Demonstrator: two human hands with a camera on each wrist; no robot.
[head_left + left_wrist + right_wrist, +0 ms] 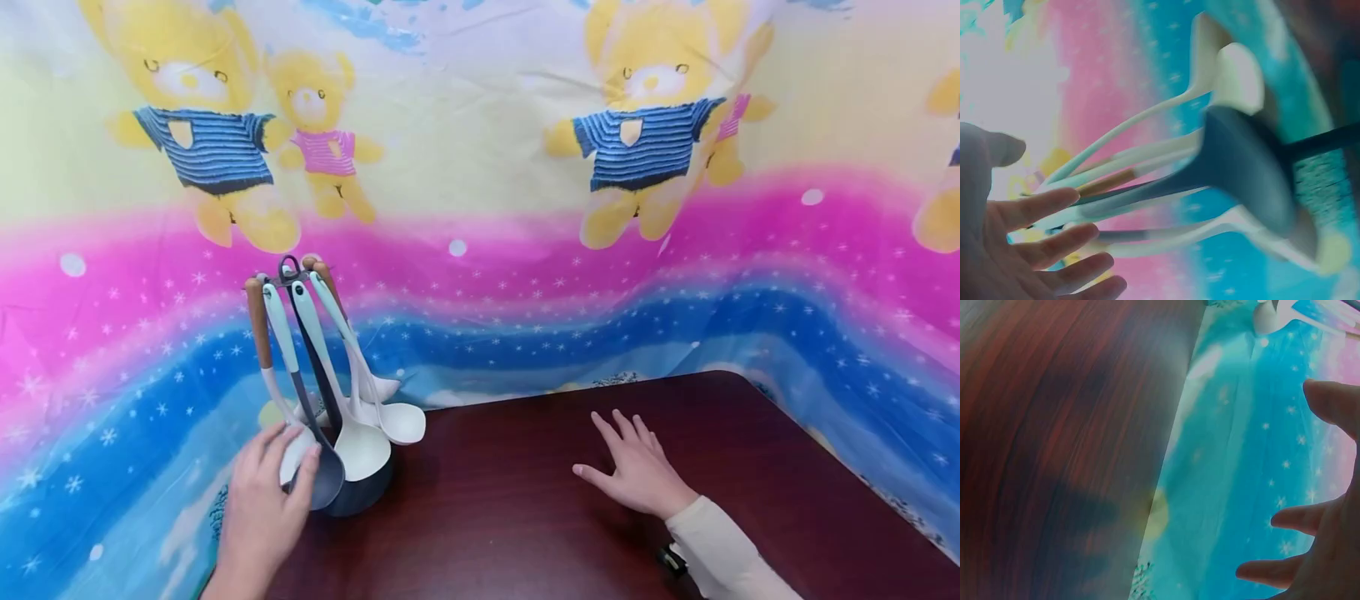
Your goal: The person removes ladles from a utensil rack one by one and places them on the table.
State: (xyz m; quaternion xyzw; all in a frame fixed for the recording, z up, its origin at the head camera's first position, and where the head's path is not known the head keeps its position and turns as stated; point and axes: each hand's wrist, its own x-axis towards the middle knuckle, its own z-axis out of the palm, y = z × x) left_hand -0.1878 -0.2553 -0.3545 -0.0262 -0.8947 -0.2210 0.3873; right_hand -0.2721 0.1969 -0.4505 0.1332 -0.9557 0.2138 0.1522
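Observation:
A utensil stand [367,498] with a dark round base and a looped top stands at the table's left side. From it hang a dark grey ladle [328,482], a white ladle [365,450], a smaller white spoon-like utensil [404,423] and others partly hidden, with mint or wooden handles. My left hand [264,492] is beside the dark ladle, in front of a white utensil head [297,454]. Its fingers are spread and hold nothing in the left wrist view, where the ladle's bowl [1247,169] lies beyond them. Over the table, my right hand [637,468] has spread fingers and holds nothing.
The dark wood table [510,492] reaches from the stand to a rounded far right corner. Behind and around it hangs a cloth backdrop [480,167] printed with teddy bears and snowflakes. A small black object [672,561] shows under the right sleeve.

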